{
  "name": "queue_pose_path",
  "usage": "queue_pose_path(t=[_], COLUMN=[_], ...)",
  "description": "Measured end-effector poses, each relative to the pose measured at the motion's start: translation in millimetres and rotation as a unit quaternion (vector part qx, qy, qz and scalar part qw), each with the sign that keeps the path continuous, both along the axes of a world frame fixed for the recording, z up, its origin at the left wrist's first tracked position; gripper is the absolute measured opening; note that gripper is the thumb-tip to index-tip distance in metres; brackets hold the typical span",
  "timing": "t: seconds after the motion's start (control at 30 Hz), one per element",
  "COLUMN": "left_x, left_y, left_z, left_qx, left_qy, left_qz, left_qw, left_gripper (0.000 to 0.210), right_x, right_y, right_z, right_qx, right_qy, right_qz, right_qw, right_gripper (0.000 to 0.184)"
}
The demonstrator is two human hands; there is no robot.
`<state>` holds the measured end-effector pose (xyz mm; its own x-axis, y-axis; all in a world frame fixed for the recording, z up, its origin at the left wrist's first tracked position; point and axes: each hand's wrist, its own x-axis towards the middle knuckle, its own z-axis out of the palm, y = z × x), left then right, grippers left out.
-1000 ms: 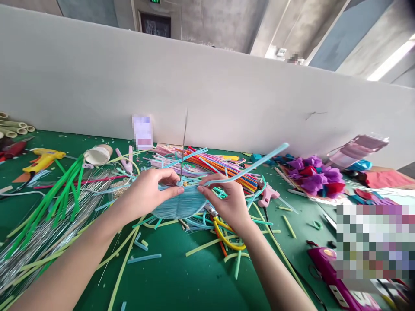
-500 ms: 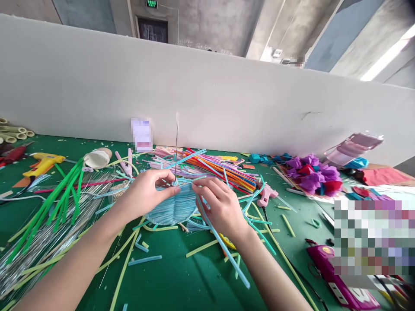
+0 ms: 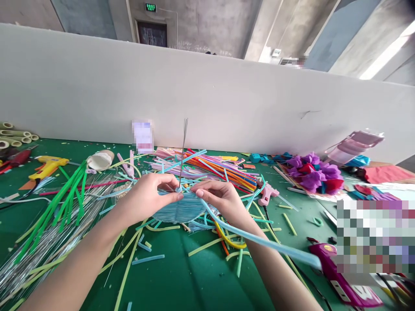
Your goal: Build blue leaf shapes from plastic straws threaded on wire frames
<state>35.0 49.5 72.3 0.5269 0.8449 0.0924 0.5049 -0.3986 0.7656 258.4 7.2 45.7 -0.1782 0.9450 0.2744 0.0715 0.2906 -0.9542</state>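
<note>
My left hand (image 3: pixel 147 196) pinches the foot of a bundle of thin metal wires (image 3: pixel 184 149) that stands upright, where a bit of light blue shows at the fingertips. My right hand (image 3: pixel 222 198) is closed on a light blue pipe cleaner (image 3: pixel 259 236), whose long free end arcs out over my right forearm. Just below both hands lies a rounded light blue piece (image 3: pixel 180 211) built of many rows of the same fuzzy material. My fingers partly cover its upper edge, so how the wires join it is hidden.
Behind the hands lies a pile of coloured pipe cleaners (image 3: pixel 223 170), with a pink glue gun (image 3: pixel 267 193) at its right. A yellow glue gun (image 3: pixel 48 166) and green strips (image 3: pixel 69 198) lie left. Purple petals (image 3: pixel 313 175) and a magenta device (image 3: pixel 340 272) sit right. A white partition (image 3: pixel 207 108) rises behind.
The pipe cleaner's free end has swung up and right, from hanging down to lying across my right forearm. My right hand has turned, showing its thumb. The wires have shifted slightly right.
</note>
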Motion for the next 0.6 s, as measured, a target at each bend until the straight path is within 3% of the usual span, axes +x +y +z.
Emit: queue_pose_path(t=[0.23, 0.6], left_x=[1.0, 3.0], left_y=[0.4, 1.4], left_z=[0.9, -1.9], left_qx=[0.003, 0.003], left_qy=[-0.017, -0.023], left_qz=[0.002, 0.013], left_qw=[1.000, 1.000], left_gripper=[0.019, 0.021], right_x=[-0.7, -10.2], right_y=[0.0, -3.5], right_z=[-2.2, -13.8], right_qx=[0.028, 0.249], right_qy=[-0.048, -0.152], right_qz=[-0.021, -0.127], right_qw=[0.998, 0.948], right_gripper=[0.020, 0.008])
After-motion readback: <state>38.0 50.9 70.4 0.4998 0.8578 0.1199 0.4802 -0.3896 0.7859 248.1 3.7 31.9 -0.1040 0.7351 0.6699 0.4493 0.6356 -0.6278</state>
